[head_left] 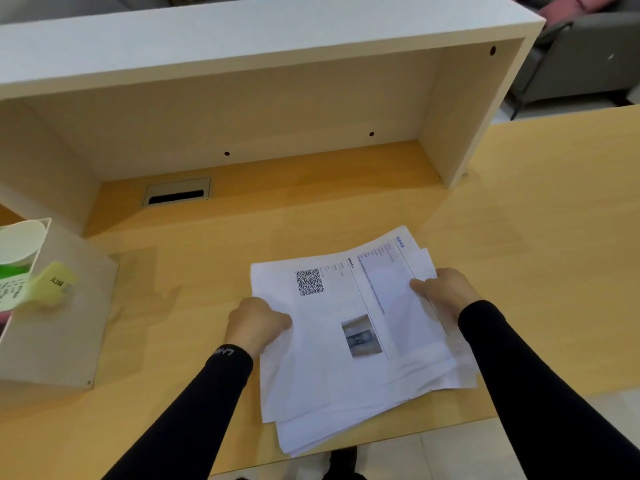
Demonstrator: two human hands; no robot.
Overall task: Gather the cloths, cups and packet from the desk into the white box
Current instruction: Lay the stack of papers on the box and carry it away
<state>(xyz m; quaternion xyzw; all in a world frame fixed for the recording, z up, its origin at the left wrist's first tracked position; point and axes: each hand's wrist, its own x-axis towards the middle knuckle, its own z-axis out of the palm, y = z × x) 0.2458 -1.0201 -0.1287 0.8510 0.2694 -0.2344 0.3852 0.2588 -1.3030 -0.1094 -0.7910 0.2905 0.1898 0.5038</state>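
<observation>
Black sleeves run up from the bottom edge to both hands, which grip a loose stack of printed sheets (349,341) lying on the wooden desk (536,237). On the stack's left edge the left hand (258,323) is curled into a near fist, with its fingers pinching the paper. On the right edge the right hand (446,292) has its thumb on top and its fingers tucked under. Both wrists are turned inward — the pose of someone squaring up or lifting a pile.

Over at the far left stands the white box (55,323), already holding a white cup (22,240), a green-printed packet (12,282) and a yellow-green cloth with a tag (52,282) draped over its rim. No cloth, cup or packet shows anywhere else on the desk, so the gathering looks finished or close to it — the papers seem a tidying step beside the named task.

Next the stack probably needs lifting level with an even grip, as the sheets are fanned and the lower ones could slide out.
</observation>
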